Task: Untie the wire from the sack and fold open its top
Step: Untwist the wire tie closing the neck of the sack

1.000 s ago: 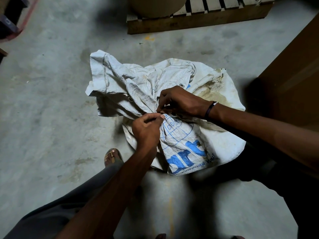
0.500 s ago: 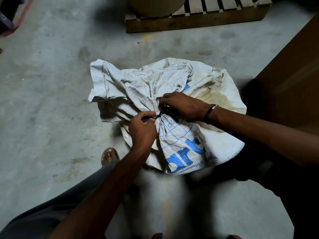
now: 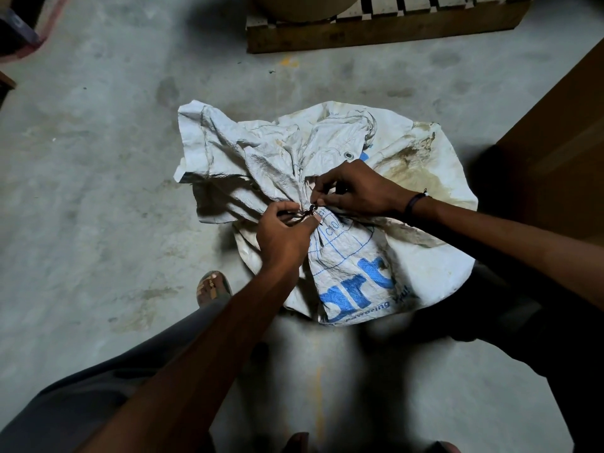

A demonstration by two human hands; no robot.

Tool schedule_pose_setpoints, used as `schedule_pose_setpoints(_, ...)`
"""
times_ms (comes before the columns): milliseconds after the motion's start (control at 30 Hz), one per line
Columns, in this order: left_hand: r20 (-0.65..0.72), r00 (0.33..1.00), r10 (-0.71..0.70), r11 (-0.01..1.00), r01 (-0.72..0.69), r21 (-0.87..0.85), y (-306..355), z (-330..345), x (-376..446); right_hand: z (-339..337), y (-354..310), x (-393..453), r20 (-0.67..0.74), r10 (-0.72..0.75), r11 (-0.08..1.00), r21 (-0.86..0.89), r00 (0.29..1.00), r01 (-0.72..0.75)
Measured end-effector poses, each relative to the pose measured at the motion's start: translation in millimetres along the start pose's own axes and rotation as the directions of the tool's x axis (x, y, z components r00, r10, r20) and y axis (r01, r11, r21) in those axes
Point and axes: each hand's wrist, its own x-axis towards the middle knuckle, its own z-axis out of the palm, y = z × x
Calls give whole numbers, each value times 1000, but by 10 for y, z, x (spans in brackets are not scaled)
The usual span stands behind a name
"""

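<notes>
Since the earlier frames my two hands have drawn slightly apart at the neck of the sack, and the dark tie between them now shows, where a second ago the fingers covered it. I see the left hand [image 3: 283, 235] below and to the 7 o'clock side of the knot, its thumb and curled fingers pinching the dark wire [image 3: 310, 211] where it rings the gathered neck. My right hand [image 3: 353, 188] reaches in from 3 o'clock with a dark wristband [image 3: 414, 201] on the wrist, its fingertips pinching at the twisted end of the same wire, just beside the left hand. The white woven sack [image 3: 356, 269] sits on the concrete floor [image 3: 98, 191] at the middle of the view, full and rounded, with blue print facing 6 o'clock, brown stains toward 2 o'clock, and its loose top splayed out toward 10 o'clock, still tied. A sandalled foot [image 3: 213, 288] stands at 7 o'clock of the sack. At 12 o'clock lies a wooden pallet [image 3: 385, 31]; a brown cardboard box [image 3: 562, 152] stands at 3 o'clock.
</notes>
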Motion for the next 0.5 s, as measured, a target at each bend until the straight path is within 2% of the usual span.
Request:
schedule_pose_setpoints(100,-21,997,73,997,-72,29,-12,-26,-23,10,-21,0,-10,-9,1000,21,1000,9)
schedule_pose_setpoints(267,-113,953,281,945,-253,209,19,-26,-92,10,-96,-7,9,-36,998,53,999,35)
schedule_pose_setpoints(433,-64,940,334,910,-304,282,47,-32,-99,6,-130,-27,59,-20,1000,17,998,19)
schedule_pose_setpoints(500,-36,949,313,910,-289,297,32,-33,-91,13,-136,-41,73,-17,1000,-1,997,17)
